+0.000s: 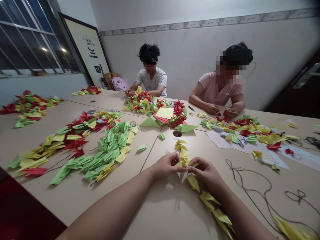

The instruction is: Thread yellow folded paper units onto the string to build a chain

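Observation:
A string of yellow folded paper pieces (193, 183) runs from beyond my hands down to the lower right, passing under my right forearm. My left hand (170, 164) pinches one yellow piece from the left side. Close against it, my right hand (203, 169) grips the same part of the string between thumb and fingers. Both hands are just above the table (165, 213), fingertips nearly touching. Left of them lie strings of green folded paper (110, 146), and a single green piece (141, 148) sits apart.
Two people sit across the table, hands at colourful paper piles (143, 101). Square paper sheets (165, 113) lie mid-table by a round hole (177, 133). Dark cord (246, 190) loops at the right. Red and yellow strings (50, 146) spread at the left.

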A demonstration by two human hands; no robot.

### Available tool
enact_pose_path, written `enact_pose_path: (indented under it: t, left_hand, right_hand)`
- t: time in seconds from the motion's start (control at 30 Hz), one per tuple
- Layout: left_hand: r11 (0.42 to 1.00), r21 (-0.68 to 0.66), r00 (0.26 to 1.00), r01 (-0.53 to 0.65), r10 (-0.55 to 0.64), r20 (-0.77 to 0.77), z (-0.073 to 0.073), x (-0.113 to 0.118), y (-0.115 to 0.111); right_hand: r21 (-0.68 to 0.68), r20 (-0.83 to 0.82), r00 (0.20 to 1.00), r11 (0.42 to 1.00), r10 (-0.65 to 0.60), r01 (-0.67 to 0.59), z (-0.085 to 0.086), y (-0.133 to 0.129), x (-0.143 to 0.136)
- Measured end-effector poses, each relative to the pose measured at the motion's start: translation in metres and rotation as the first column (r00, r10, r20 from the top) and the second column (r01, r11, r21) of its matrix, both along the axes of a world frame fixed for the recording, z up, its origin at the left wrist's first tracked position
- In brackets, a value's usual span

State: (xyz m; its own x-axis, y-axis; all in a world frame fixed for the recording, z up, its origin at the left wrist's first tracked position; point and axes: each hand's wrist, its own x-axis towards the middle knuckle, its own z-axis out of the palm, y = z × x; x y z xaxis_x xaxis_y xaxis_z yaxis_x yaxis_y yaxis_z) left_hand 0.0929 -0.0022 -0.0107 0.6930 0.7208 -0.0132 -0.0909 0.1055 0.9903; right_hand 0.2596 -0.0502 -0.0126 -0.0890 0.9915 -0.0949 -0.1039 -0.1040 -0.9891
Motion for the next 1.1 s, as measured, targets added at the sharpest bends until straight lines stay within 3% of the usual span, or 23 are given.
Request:
enact_pose_path:
  t: [0.27,0.63,1.1]
  left_hand:
    - [0.996,0.077,0.997,-0.048,0.053,-0.064,-0.0009,0.0000,0.0005]
    - [0.996,0.089,0.999,-0.029,0.033,-0.042,-0.0016,0.0000,0.0003]
    - [0.971,0.236,0.988,0.028,0.009,-0.155,-0.0022,-0.0045,0.0048]
  right_hand:
    - [0.000,-0.006,1.000,1.000,0.007,-0.007,0.0061,0.0003,-0.0017]
    - [-0.017,-0.033,0.999,1.000,0.004,-0.004,0.0058,0.0003,-0.0019]
    - [-0.020,-0.116,0.993,0.999,0.039,-0.042,0.0049,-0.0003,-0.0030]
